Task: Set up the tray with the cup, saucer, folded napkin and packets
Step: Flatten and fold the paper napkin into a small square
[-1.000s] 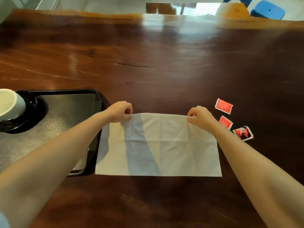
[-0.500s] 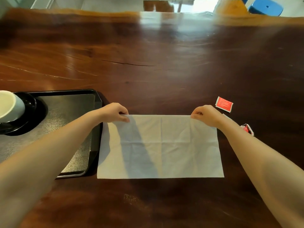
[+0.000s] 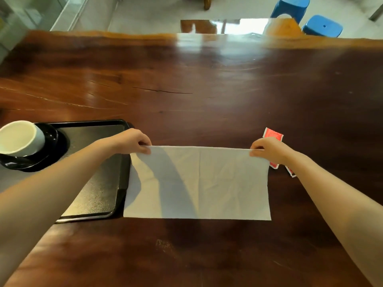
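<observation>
A white napkin (image 3: 207,183) lies spread on the wooden table, its left edge overlapping the black tray (image 3: 97,195). My left hand (image 3: 132,141) pinches the napkin's far left corner and my right hand (image 3: 267,150) pinches its far right corner, lifting that far edge a little. On the tray's far left a white cup (image 3: 20,137) sits on a black saucer (image 3: 51,146). Red packets (image 3: 272,134) lie on the table behind and beside my right hand, partly hidden by it.
The dark wooden table (image 3: 196,79) stretches far ahead, with a crack in its surface. Beyond its far edge stand two blue stools (image 3: 321,25) on a pale floor.
Both hands have drawn the napkin's far edge slightly toward me and raised it. My right hand now covers more of the packets. The head view has tilted up.
</observation>
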### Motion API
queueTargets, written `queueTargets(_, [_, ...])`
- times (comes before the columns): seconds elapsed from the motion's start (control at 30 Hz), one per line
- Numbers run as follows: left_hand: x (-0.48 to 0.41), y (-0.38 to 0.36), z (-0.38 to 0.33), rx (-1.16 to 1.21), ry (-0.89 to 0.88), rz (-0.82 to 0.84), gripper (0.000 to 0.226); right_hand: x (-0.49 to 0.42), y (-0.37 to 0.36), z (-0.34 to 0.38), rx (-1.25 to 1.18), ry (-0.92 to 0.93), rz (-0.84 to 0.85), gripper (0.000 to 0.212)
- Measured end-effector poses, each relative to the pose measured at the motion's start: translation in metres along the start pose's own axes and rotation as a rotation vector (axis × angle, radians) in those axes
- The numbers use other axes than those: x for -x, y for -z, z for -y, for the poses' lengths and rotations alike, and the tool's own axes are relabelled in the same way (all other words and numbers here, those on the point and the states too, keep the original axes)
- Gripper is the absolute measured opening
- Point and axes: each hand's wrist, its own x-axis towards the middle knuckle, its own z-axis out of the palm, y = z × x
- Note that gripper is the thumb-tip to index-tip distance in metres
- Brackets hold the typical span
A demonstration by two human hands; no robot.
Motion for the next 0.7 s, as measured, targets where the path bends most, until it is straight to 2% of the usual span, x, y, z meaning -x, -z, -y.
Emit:
queueTargets(0.07, [0.012, 0.015, -0.003, -0.074, 0.003, -0.009, 0.014, 0.012, 0.018, 0.002, -0.051, 0.002, -0.087, 0.019])
queueTargets(0.13, [0.027, 0.036, -0.011, -0.123, -0.007, -0.097, 0.014, 0.023, 0.041, 0.005, -0.082, 0.01, -0.186, 0.02])
queueTargets(0.3, [0.079, 0.081, -0.041, -0.254, -0.078, -0.51, 0.013, 0.059, 0.09, 0.015, -0.144, 0.073, -0.428, 0.022])
queueTargets(0.47, [0.139, 0.033, -0.052, -0.364, -0.224, -0.841, 0.008, 0.106, 0.065, 0.01, -0.022, 0.202, -0.638, 0.015])
queueTargets(0.57, [0.155, -0.038, -0.052, -0.354, -0.202, -0.847, 0.03, 0.125, 0.008, -0.01, 0.047, 0.25, -0.704, 0.014])
queueTargets(0.7, [0.162, -0.145, -0.049, -0.258, -0.105, -0.683, 0.029, 0.142, -0.083, -0.035, 0.073, 0.217, -0.679, 0.021])
